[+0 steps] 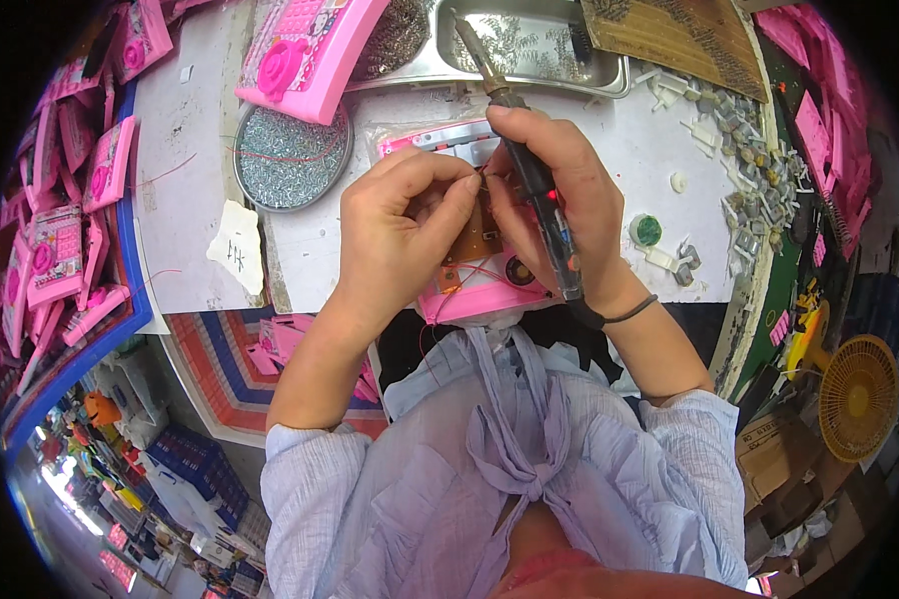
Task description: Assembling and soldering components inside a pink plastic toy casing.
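Observation:
A soldering iron (535, 175) with a dark handle lies in my right hand (584, 185), its metal tip pointing up and away toward the steel tray. The thumb and forefinger of my left hand (395, 225) are pinched together close to the right fingertips; whatever they hold is too small to make out. Directly beneath both hands sits a brown circuit board (476, 238) in an open pink plastic toy housing (479, 302). Thin red wires (452, 287) and a round dark part (518, 271) show at its near end. My hands hide much of the board.
A round dish of small screws (292, 160) stands left, with a pink toy housing (305, 55) overlapping it. Behind are a steel tray (609, 75) and a brown board (679, 35). Grey-white parts (754, 170) lie right; pink housings (58, 250) pile up left.

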A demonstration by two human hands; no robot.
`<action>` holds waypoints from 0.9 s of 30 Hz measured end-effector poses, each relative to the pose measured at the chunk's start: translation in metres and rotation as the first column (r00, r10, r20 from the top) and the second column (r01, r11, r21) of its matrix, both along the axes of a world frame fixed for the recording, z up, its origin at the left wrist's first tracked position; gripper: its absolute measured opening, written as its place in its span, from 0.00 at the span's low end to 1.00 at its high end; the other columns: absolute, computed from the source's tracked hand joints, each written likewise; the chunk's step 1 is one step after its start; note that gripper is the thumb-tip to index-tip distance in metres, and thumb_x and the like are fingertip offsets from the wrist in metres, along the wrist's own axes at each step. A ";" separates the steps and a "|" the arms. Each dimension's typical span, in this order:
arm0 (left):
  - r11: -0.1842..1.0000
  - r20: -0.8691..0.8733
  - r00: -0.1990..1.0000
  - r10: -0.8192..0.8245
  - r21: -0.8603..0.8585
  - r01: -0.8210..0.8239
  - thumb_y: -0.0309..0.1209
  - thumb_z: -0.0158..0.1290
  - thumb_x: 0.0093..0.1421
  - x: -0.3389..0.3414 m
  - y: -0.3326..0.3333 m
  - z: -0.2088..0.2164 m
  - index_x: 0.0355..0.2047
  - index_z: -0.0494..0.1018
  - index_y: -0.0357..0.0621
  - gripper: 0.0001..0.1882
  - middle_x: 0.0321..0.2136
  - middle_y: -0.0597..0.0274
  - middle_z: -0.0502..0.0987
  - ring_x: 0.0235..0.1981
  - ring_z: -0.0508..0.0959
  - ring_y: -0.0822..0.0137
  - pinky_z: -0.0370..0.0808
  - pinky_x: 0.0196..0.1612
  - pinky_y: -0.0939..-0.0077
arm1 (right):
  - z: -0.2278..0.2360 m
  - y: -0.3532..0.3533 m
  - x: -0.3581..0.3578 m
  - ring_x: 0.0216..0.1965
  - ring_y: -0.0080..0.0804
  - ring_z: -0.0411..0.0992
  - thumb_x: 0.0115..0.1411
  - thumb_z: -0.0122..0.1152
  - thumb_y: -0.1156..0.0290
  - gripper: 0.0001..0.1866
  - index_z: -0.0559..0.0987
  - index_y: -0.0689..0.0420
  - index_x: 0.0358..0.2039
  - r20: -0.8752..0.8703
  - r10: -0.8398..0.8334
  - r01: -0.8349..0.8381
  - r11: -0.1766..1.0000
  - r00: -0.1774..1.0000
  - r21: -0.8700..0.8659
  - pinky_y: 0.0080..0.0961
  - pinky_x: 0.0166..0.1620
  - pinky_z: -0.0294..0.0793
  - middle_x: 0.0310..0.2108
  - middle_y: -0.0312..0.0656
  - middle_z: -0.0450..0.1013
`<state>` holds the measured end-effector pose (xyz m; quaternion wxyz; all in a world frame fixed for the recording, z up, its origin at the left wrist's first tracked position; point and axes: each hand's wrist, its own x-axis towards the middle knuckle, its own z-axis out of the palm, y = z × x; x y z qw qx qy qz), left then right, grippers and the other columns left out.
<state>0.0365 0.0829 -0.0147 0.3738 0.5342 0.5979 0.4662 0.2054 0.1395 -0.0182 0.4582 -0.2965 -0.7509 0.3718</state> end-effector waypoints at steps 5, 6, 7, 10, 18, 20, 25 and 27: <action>0.999 -0.170 0.985 -0.004 0.042 0.011 0.20 0.62 0.55 0.001 0.000 0.000 0.31 0.79 0.35 0.04 0.39 0.59 0.73 0.24 0.73 0.73 0.73 0.28 0.80 | -0.007 0.003 0.006 0.34 0.40 0.74 0.50 0.70 0.81 0.31 0.75 0.54 0.57 0.041 0.007 -0.010 0.996 0.999 0.091 0.30 0.37 0.75 0.38 0.42 0.75; 0.998 -0.204 0.979 -0.001 0.064 0.014 0.20 0.62 0.54 0.001 -0.001 0.000 0.31 0.79 0.36 0.04 0.38 0.59 0.72 0.25 0.74 0.72 0.73 0.29 0.79 | -0.006 0.003 0.009 0.34 0.39 0.74 0.50 0.72 0.80 0.30 0.76 0.54 0.56 0.059 0.004 -0.011 0.994 0.998 0.110 0.30 0.37 0.74 0.37 0.42 0.76; 0.996 -0.237 0.972 0.001 0.085 0.019 0.20 0.62 0.54 0.001 -0.001 -0.001 0.30 0.79 0.36 0.04 0.38 0.59 0.72 0.25 0.74 0.71 0.74 0.29 0.79 | 0.001 0.005 0.014 0.33 0.38 0.74 0.50 0.73 0.79 0.30 0.77 0.55 0.55 0.085 -0.029 0.016 0.989 0.996 0.147 0.29 0.36 0.74 0.37 0.42 0.76; 0.994 -0.290 0.957 0.031 0.109 0.001 0.20 0.62 0.52 0.005 -0.001 0.000 0.28 0.78 0.36 0.04 0.37 0.58 0.71 0.27 0.76 0.68 0.76 0.29 0.76 | 0.011 0.009 0.046 0.27 0.32 0.71 0.49 0.76 0.77 0.25 0.80 0.59 0.49 0.126 -0.065 0.045 0.987 0.990 0.155 0.25 0.30 0.70 0.28 0.40 0.76; 0.997 -0.284 0.957 0.067 0.045 -0.057 0.21 0.62 0.51 0.008 0.002 -0.004 0.26 0.77 0.37 0.04 0.35 0.58 0.72 0.26 0.77 0.67 0.77 0.29 0.73 | 0.017 -0.006 0.081 0.23 0.29 0.67 0.57 0.66 0.76 0.16 0.76 0.65 0.45 0.195 0.059 -0.086 0.988 0.979 0.131 0.24 0.26 0.64 0.24 0.43 0.71; 0.998 -0.296 0.953 0.064 0.036 -0.056 0.21 0.62 0.50 0.008 0.002 -0.004 0.26 0.77 0.37 0.04 0.35 0.58 0.73 0.26 0.76 0.67 0.76 0.29 0.73 | 0.019 -0.006 0.081 0.22 0.30 0.69 0.57 0.66 0.76 0.15 0.76 0.65 0.44 0.212 0.118 -0.149 0.980 0.970 0.135 0.25 0.25 0.65 0.24 0.44 0.73; 0.997 -0.310 0.948 0.071 0.052 -0.057 0.21 0.62 0.50 0.008 0.001 -0.004 0.25 0.77 0.37 0.04 0.35 0.58 0.73 0.25 0.76 0.68 0.76 0.29 0.74 | 0.012 -0.002 0.076 0.19 0.32 0.69 0.55 0.67 0.76 0.14 0.77 0.64 0.42 0.215 0.198 -0.237 0.955 0.956 0.175 0.26 0.22 0.65 0.23 0.43 0.75; 0.997 -0.315 0.946 0.072 0.054 -0.058 0.21 0.62 0.50 0.008 0.001 -0.005 0.25 0.76 0.37 0.04 0.34 0.58 0.72 0.25 0.76 0.68 0.76 0.29 0.74 | 0.012 -0.001 0.072 0.18 0.32 0.68 0.55 0.68 0.76 0.14 0.77 0.65 0.41 0.202 0.196 -0.236 0.951 0.960 0.198 0.26 0.21 0.65 0.22 0.42 0.74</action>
